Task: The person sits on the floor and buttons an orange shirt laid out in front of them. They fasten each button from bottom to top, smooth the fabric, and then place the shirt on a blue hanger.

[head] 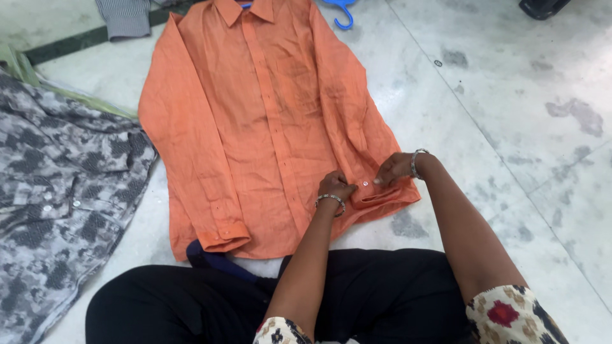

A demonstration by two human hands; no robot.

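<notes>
From the head camera, an orange long-sleeved shirt (268, 121) lies spread flat, front up and buttoned, on the pale stone floor (510, 127), collar away from the person and hem toward their crossed legs in black trousers (382, 299). Both forearms reach forward from patterned short sleeves to the cuff (382, 191) of the shirt sleeve lying on the right side of the picture, near the hem. The left hand (335, 186) is curled knuckles-up, its fingers bunched narrow and pinching the cuff fabric just beside a small white button (365, 183); a beaded bracelet sits at that wrist. The right hand (394, 169) comes in from the right with the wrist bent, palm down, its fingers closed on the cuff edge on the other side of the button; a metal bangle circles the wrist. The two hands are close together, not touching. The other sleeve lies straight along the shirt's opposite side, its cuff near a dark blue cloth (213, 260) poking out beneath the hem. A grey camouflage-patterned shirt (57, 197) lies to the left, a blue hanger (341, 11) beyond the collar.
</notes>
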